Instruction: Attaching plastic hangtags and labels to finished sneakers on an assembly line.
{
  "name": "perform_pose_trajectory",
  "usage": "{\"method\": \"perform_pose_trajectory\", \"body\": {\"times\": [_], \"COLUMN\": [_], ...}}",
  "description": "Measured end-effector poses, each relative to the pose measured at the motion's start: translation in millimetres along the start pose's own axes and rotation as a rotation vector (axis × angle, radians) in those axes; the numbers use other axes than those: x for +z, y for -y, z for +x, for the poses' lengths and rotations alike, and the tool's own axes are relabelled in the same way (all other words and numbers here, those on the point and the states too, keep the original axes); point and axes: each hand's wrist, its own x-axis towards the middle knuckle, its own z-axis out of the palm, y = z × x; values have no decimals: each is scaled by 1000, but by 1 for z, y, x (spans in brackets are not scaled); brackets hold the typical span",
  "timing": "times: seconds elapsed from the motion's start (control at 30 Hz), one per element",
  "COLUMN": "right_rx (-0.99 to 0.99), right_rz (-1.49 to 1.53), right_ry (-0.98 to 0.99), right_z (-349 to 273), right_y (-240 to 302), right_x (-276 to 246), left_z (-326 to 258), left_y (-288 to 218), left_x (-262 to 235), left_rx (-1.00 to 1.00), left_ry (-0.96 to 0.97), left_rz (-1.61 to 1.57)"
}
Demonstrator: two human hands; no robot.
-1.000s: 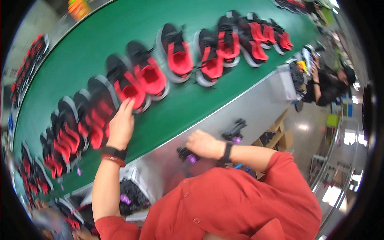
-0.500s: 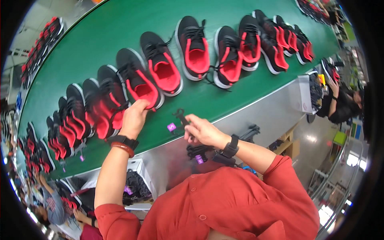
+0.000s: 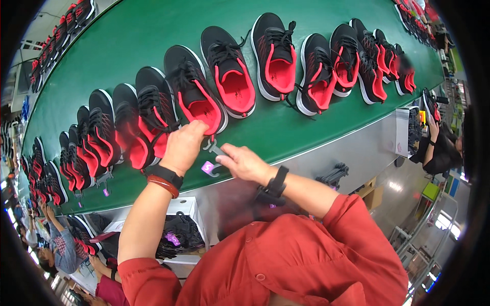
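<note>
My left hand point(image 3: 186, 145) is closed on the heel of a black sneaker point(image 3: 193, 86) with a coral-red lining, which stands on the green table. A grey plastic shoe hanger point(image 3: 218, 151) is pinched in my right hand point(image 3: 245, 162). The hanger's far end is close to the sneaker's heel, beside my left fingers; whether it touches, I cannot tell. From the hanger hangs a small purple tag point(image 3: 207, 167). Another matching sneaker point(image 3: 230, 71) stands just right of the held one, toe pointing away.
Several more sneakers point(image 3: 275, 56) line the green table point(image 3: 286, 133) on both sides. Below the edge, a white box point(image 3: 190, 205) contains dark hangers, and more hangers point(image 3: 333, 174) hang at the metal side. A co-worker point(image 3: 443, 137) holds a shoe at right; other people work at lower left.
My right hand has brought the hanger up and left to the sneaker's heel. My left hand stays at that heel. The whole view has shifted, so the shoes appear farther right.
</note>
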Motion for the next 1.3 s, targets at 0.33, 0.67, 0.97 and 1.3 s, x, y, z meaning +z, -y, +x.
{"method": "perform_pose_trajectory", "body": {"times": [0.33, 0.67, 0.97, 1.3], "right_rx": [-332, -661, -714, -508], "right_rz": [-417, -1165, -1308, -792], "right_ry": [-218, -118, -112, -203], "right_z": [11, 39, 41, 27], "right_y": [45, 32, 44, 13], "right_x": [-83, -108, -90, -94], "left_z": [-9, -15, -15, -29], "left_y": [-19, -30, -31, -37], "left_x": [-7, -13, -11, -9], "left_rx": [4, -370, -416, -159], "left_ry": [252, 221, 196, 147], "left_rz": [127, -136, -145, -135]}}
